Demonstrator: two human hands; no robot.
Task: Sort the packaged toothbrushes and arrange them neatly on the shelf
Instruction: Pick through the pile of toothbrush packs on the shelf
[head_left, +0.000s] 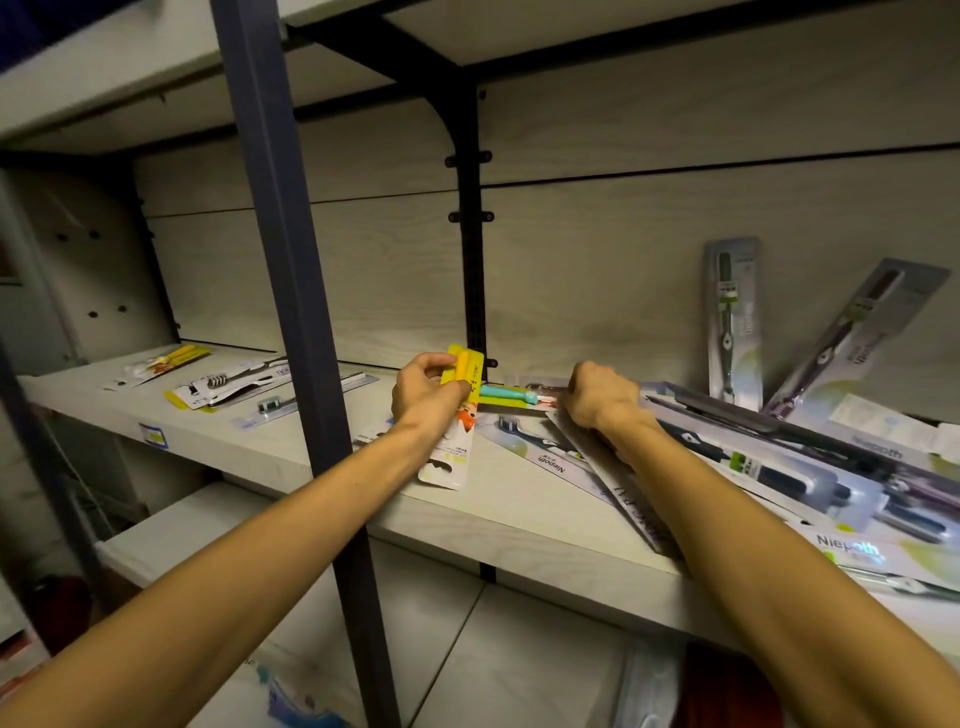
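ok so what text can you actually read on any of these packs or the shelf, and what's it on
"Niepoth": toothbrush pack at the right shelf edge
"Niepoth", upside down: flat pack between the hands
"Niepoth", sideways: upright pack against the back wall
Yellow pack in the left hand: print too small
Blue shelf-edge tag: blurred

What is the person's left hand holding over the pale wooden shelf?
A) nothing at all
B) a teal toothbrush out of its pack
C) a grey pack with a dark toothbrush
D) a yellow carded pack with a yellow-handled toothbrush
D: the left hand has its fingers curled round the yellow carded toothbrush pack, lifting it above the pale wooden shelf, while the grey packs lie farther right.
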